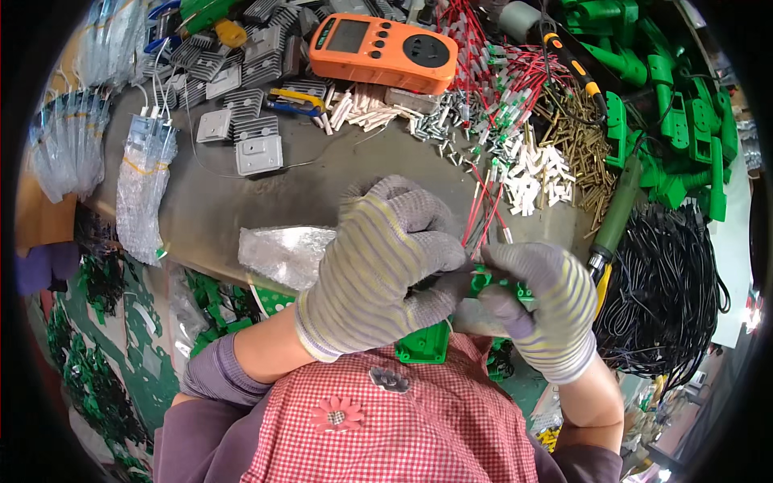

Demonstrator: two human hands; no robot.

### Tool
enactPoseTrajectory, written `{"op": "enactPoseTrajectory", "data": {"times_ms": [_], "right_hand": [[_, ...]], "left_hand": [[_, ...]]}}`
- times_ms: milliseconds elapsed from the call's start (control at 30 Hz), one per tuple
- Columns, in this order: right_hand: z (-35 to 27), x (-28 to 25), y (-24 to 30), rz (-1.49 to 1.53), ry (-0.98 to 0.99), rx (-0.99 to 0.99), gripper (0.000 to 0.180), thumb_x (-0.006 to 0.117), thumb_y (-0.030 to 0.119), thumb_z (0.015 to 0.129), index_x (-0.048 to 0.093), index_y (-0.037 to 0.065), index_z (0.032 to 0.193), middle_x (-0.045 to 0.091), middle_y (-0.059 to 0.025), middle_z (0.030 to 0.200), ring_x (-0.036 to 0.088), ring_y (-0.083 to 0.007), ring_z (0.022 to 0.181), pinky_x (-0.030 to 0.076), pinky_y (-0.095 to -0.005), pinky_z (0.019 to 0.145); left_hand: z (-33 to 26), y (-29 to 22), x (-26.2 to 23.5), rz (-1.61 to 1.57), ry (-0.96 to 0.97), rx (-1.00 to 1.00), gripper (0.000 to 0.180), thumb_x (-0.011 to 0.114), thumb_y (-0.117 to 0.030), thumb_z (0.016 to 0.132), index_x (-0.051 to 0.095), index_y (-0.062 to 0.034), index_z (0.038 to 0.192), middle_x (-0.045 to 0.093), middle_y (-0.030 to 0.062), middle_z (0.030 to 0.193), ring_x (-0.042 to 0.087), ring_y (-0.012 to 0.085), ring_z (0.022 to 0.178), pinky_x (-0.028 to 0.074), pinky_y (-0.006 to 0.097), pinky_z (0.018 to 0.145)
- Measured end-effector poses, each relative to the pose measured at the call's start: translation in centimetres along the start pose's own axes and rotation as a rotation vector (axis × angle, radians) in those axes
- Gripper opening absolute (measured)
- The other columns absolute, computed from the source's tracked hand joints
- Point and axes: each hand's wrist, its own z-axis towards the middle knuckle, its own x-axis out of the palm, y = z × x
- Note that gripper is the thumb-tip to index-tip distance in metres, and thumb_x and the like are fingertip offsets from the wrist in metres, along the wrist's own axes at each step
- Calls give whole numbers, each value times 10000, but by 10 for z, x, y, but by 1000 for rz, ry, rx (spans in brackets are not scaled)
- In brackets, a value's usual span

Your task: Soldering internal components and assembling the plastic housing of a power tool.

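Both my hands wear grey gloves with yellowish stripes and meet above the bench's near edge. My left hand point(386, 262) is closed around a green plastic housing point(424, 344), whose hollow end shows below the palm. My right hand point(547, 302) is closed too, thumb and fingers pinching at the housing's other end, where small green fittings show between the hands. Whether a smaller part sits in the fingertips is hidden. Red wires point(481, 213) with white ends lie just beyond the fingers. A piece of clear bubble wrap point(286, 251) lies beside my left hand.
Beyond my hands are grey finned metal blocks point(259, 153), an orange meter point(385, 52), loose screws point(439, 129), white sleeves point(535, 173) and brass pins point(581, 153). At right are a green electric screwdriver point(618, 213), black cables point(660, 290) and green housings point(680, 121). Wrapped parts point(146, 185) lie left.
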Motion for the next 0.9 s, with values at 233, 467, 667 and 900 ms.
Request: {"op": "enactPoseTrajectory", "data": {"times_ms": [233,467,667,900], "right_hand": [[2,2,13,779,194,635,160,601,155,921,638,31,827,611,-34,647,563,-136,521,435,-269,490],[-2,7,-7,-489,-174,-624,70,658,107,838,649,53,881,585,-85,666,564,-284,525,443,-392,458],[-13,8,-26,-203,-112,-241,98,704,132,826,645,53,831,617,-114,709,585,-316,553,465,-412,509],[21,-67,-103,-562,-267,-157,75,697,87,804,669,85,875,619,-121,856,608,-320,843,499,-421,785]], "left_hand": [[-1,8,0,36,12,49,213,794,-143,626,621,-125,748,571,46,837,558,270,766,411,398,681],[4,3,-1,-33,85,25,202,793,-159,633,643,-124,764,566,44,845,552,271,787,421,427,714],[5,9,-4,54,191,61,157,774,-223,710,669,-130,781,552,43,830,549,269,802,418,424,748],[7,8,-2,25,147,3,111,753,-203,743,695,-128,799,555,40,786,541,256,780,414,399,759]]}}
